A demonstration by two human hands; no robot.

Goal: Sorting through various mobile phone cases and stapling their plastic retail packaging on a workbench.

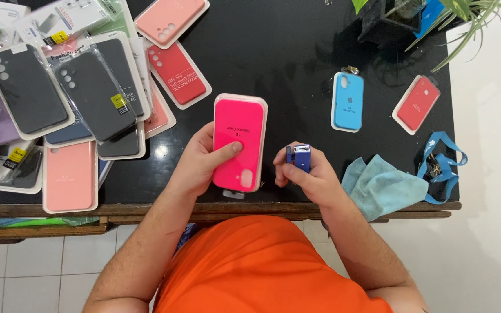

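Note:
My left hand [201, 161] grips a bright pink phone case [239, 142] in its clear package, thumb across the front, held just above the black table [285, 52]. My right hand [308, 177] is closed around a small blue box-shaped object [300, 156], held upright a little to the right of the pink case. The two hands are close together near the table's front edge.
A pile of packaged phone cases [59, 98] in black, pink, red and lilac covers the left of the table. A blue case [348, 101] and a red case [416, 104] lie at the right. A light blue cloth [381, 185], a blue lanyard with keys [442, 165] and a potted plant [424, 17] are also there.

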